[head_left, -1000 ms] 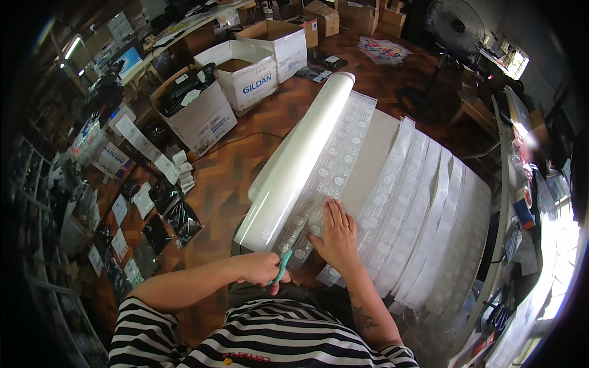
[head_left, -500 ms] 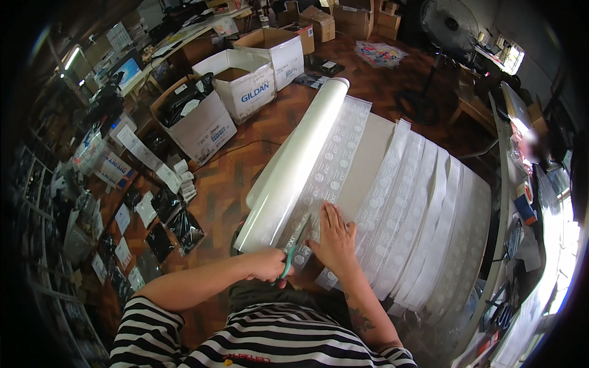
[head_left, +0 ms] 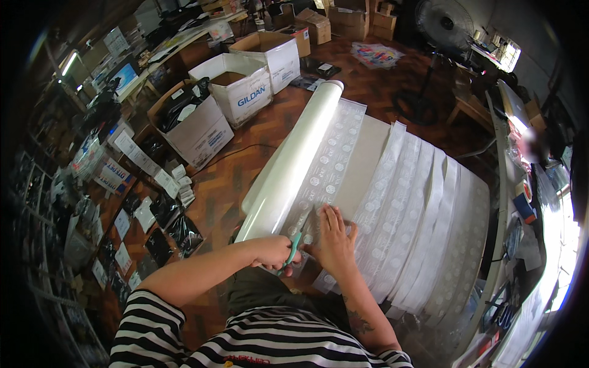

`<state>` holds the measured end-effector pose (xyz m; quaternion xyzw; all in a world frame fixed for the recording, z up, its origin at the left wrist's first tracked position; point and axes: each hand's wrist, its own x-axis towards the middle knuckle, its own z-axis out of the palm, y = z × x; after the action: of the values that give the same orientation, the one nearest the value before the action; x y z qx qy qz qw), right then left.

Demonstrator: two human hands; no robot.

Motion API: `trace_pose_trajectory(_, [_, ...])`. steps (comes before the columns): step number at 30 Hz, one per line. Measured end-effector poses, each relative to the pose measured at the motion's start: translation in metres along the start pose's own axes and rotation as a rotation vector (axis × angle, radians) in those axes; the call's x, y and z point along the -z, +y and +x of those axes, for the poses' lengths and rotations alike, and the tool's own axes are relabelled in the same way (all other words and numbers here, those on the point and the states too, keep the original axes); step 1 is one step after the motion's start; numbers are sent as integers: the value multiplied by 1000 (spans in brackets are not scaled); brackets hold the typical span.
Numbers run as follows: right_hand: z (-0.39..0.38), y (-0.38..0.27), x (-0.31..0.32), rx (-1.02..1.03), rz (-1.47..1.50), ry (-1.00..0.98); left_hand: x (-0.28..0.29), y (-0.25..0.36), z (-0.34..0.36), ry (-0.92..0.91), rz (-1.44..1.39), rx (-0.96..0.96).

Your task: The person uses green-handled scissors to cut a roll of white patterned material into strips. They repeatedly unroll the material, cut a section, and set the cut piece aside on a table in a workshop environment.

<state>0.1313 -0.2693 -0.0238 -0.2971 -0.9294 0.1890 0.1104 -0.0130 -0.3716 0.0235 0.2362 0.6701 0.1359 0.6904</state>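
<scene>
My left hand (head_left: pixel 276 251) grips teal-handled scissors (head_left: pixel 293 246) at the near end of a clear printed film sheet (head_left: pixel 328 153), the blades lying along it beside a long, pale, glossy roll (head_left: pixel 294 159). My right hand (head_left: pixel 334 236) rests on the film just right of the blades, fingers stretched out toward the far end. To its right several long printed translucent strips (head_left: pixel 417 202) lie side by side on the pale board surface (head_left: pixel 362 147).
Cardboard boxes (head_left: pixel 230 98) stand at back left, beside a cluttered table (head_left: pixel 162 55). Packages (head_left: pixel 156 245) lie on the parquet floor at left. A standing fan (head_left: pixel 445 24) is at back right. A long cluttered bench (head_left: pixel 521 202) runs along the right, by bright windows.
My left hand and the scissors have moved up and forward along the film. My right hand has shifted slightly, still on the film. The whole view has shifted a little.
</scene>
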Motion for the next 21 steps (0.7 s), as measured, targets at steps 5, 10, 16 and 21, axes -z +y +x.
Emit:
trace_pose_trajectory(5, [-1,2,2,20,-10,10,6,17,3,-27,-50,-10])
trace_pose_trajectory(10, [-1,4,1,40,-37,24,6,19,8,-53,-170,-50])
trace_pose_trajectory(16, [-1,5,1,44,4,17,10,16,18,-64,-237,-57])
trace_pose_trajectory(21, [-1,9,-8,54,-34,77,14,17,20,-65,-245,-83])
